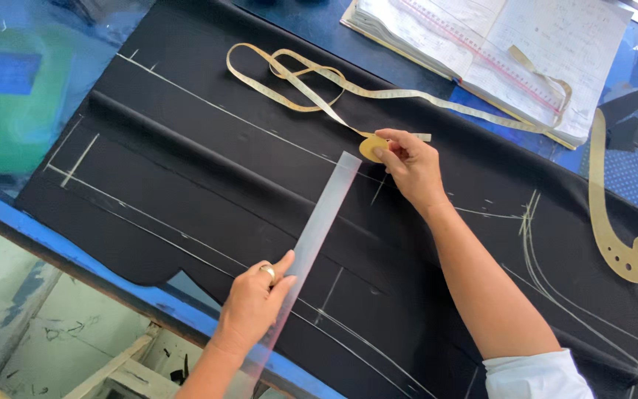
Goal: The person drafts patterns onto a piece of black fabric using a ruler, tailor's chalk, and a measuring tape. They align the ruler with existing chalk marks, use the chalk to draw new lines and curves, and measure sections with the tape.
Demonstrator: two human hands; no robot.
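The near end of the clear plastic ruler passed under the left hand and was lost at the bottom edge of the view, and the right arm's white sleeve was cut off there too. Writing in the open notebook at the far right was too small to make out.

The ruler lay flat and slantwise on the black fabric, its far end just beside the right hand. The left hand pressed it down, fingers spread along its edge, a ring on one. The right hand's fingers pinched a flat, rounded piece of yellow tailor's chalk against the cloth at the ruler's far tip.

Pale chalk lines, straight and curved, crossed the fabric. A yellow tape measure looped on it at the far side and trailed onto the notebook. A tan French curve lay at the right. The cloth covered a blue worktop, beyond whose near edge showed a pale, stained floor.
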